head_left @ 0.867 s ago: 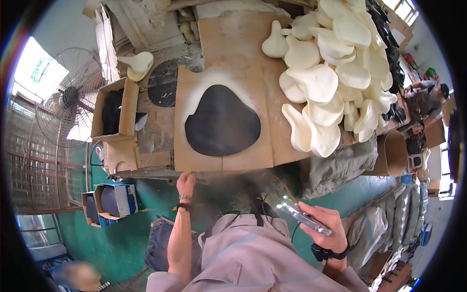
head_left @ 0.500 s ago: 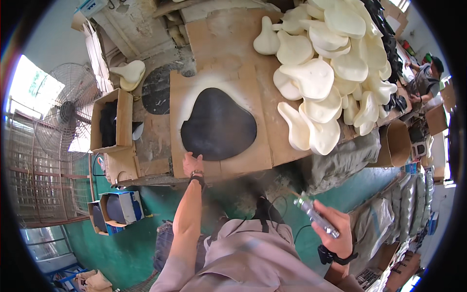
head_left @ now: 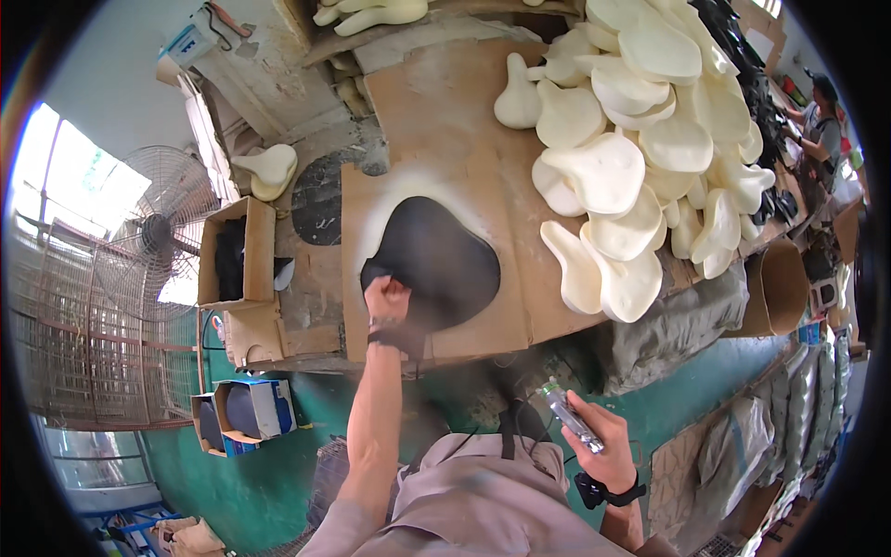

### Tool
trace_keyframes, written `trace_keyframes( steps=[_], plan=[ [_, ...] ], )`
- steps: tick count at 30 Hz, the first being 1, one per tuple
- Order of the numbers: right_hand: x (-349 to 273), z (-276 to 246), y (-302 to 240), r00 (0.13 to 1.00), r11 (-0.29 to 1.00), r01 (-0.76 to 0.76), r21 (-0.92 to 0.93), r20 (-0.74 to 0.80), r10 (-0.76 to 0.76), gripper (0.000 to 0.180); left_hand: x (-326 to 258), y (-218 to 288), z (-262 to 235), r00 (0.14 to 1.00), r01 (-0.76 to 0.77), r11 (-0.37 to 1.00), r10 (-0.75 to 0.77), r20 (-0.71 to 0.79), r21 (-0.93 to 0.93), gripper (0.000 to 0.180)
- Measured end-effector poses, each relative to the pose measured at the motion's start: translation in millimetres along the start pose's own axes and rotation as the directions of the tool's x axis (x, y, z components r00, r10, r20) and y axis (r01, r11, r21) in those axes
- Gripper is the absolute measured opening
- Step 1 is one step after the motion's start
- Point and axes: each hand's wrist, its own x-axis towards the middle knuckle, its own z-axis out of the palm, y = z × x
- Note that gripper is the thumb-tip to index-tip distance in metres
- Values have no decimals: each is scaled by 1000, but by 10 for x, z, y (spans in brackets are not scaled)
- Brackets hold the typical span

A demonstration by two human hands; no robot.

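A black, saddle-shaped sheet of cover material lies on a piece of cardboard, with pale overspray around its upper edge. My left hand is closed at the sheet's near left side, fingers curled on its edge. A dark flap of it shows beside my wrist. In my right hand, low and in front of my body, is a small metal spray gun, clear of the table. A dark strap sits on each wrist.
Cream foam saddle pads are heaped at the right, with another pad at the left. An open cardboard box holds dark pieces. A fan stands far left. At the far right a person works along the table.
My left hand has moved up from the cardboard's front edge onto the black sheet and closed on its edge. The right hand with the spray gun has shifted slightly left. The view has shifted.
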Motion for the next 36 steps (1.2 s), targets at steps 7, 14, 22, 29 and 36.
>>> trace_keyframes(
  steps=[7,14,22,29,36],
  plan=[
    [135,174,281,981,989,55,-139,190,-28,64,-419,836,1858,905,-212,921,311,291,-327,36],
    [394,286,245,936,984,137,-110,341,-92,64,-1704,1587,1540,798,-469,771,579,167,-430,62],
    [751,674,127,686,934,342,-98,706,-177,51,-3574,1002,48,694,-620,549,717,-64,-560,50],
    [564,1172,-7,372,872,476,-115,925,-81,46,-4789,-329,-1275,558,-804,207,586,-587,-558,46],
    [134,2207,-616,99,754,652,-84,995,25,48,-5711,-1195,-2504,255,-964,14,312,-915,-264,34]
  ],
)
